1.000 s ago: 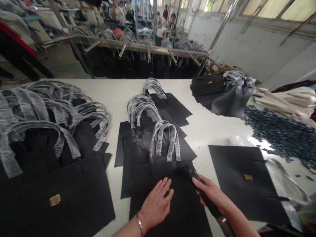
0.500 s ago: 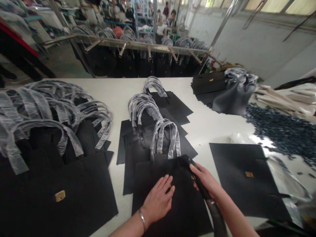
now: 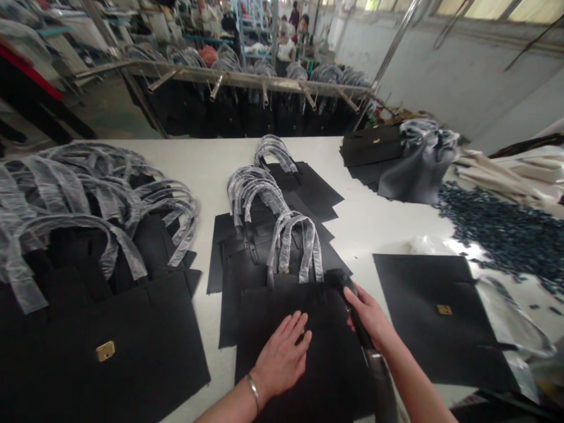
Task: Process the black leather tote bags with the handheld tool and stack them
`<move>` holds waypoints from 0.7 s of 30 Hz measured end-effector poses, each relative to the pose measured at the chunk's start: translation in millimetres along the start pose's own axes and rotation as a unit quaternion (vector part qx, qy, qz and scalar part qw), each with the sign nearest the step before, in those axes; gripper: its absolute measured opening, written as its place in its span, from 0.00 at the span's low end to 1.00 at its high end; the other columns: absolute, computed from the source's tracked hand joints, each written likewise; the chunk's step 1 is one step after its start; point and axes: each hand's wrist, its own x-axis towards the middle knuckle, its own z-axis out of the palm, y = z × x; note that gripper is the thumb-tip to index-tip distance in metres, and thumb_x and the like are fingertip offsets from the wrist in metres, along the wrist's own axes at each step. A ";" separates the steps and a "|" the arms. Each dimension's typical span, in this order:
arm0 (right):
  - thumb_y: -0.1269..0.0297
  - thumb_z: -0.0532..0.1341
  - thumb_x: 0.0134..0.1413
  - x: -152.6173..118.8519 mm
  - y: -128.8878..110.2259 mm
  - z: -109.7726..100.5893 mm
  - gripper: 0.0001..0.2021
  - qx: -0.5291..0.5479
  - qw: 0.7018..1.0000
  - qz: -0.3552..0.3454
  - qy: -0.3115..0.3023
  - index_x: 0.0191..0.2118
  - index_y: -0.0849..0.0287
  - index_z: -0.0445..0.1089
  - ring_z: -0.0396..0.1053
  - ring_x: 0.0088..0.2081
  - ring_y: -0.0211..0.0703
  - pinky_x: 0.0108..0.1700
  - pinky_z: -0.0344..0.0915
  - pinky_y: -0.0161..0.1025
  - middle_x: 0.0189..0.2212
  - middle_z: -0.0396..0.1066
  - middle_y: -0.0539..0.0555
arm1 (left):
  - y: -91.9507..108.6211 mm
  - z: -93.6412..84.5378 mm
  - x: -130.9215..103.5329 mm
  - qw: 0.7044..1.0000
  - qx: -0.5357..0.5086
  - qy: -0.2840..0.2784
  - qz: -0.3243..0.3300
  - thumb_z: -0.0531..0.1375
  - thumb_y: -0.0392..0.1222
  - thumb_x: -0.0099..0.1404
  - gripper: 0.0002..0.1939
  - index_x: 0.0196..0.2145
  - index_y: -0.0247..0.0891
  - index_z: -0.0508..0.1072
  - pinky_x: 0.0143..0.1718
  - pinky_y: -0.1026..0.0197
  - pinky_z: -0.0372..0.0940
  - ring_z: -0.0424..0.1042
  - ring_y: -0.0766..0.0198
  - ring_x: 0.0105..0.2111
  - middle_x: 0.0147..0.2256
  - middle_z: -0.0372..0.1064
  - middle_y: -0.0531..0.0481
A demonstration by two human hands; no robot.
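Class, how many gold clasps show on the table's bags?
5 visible: front-left clasp, right clasp, far-right clasp, clasp between the middle handles, clasp by the left hand. Others may be hidden.

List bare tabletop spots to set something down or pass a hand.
Widest on the white tabletop: between centre bags and lone bag at right, back to the far-right bag pile. Second: back left, between left bag pile and centre bags, narrowing frontward. Crowded: left side, right edge under small dark pieces, and centre, under left hand and right hand.

silver bangle [image 3: 252, 392], l wrist [image 3: 261, 385], bare forearms [image 3: 412, 376]
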 end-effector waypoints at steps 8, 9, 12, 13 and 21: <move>0.50 0.61 0.53 -7.4 9.5 -4.7 0.30 -0.029 0.996 0.044 -0.078 0.60 0.54 0.60 0.62 0.11 0.35 0.11 0.56 0.29 0.16 0.63 0.42 | -0.1 1.1 0.7 1.000 -0.007 -0.003 -0.003 0.55 0.40 0.65 0.23 0.58 0.39 0.64 0.65 0.52 0.44 0.40 0.54 0.66 0.67 0.43 0.46; 0.50 0.61 0.54 -4.1 6.8 -3.3 0.29 -0.022 0.997 0.033 -0.061 0.60 0.54 0.61 0.63 0.12 0.35 0.12 0.57 0.29 0.16 0.64 0.43 | 0.1 0.8 0.7 1.000 -0.007 -0.002 -0.003 0.55 0.40 0.65 0.23 0.58 0.39 0.64 0.65 0.51 0.44 0.41 0.54 0.66 0.67 0.43 0.45; 0.50 0.59 0.56 5.5 -3.5 -9.7 0.26 0.000 1.000 0.002 -0.005 0.59 0.52 0.61 0.63 0.14 0.34 0.14 0.59 0.29 0.18 0.63 0.43 | 0.5 0.7 0.6 1.000 -0.003 0.002 -0.002 0.55 0.39 0.65 0.23 0.58 0.39 0.64 0.65 0.51 0.45 0.42 0.54 0.66 0.67 0.42 0.45; 0.50 0.58 0.57 6.7 -5.7 -14.8 0.25 0.005 1.000 0.003 0.004 0.58 0.52 0.60 0.63 0.13 0.33 0.14 0.59 0.29 0.18 0.63 0.42 | 0.5 1.1 0.6 1.000 -0.003 0.001 -0.002 0.55 0.39 0.65 0.23 0.58 0.39 0.64 0.65 0.51 0.45 0.42 0.54 0.66 0.67 0.42 0.46; 0.54 0.59 0.57 12.6 -5.4 -31.7 0.20 0.030 0.999 0.033 0.015 0.51 0.59 0.66 0.62 0.12 0.35 0.12 0.58 0.30 0.17 0.62 0.45 | -0.4 5.0 1.6 1.000 -0.014 -0.021 -0.004 0.54 0.41 0.67 0.22 0.58 0.37 0.63 0.65 0.50 0.43 0.39 0.52 0.66 0.67 0.42 0.43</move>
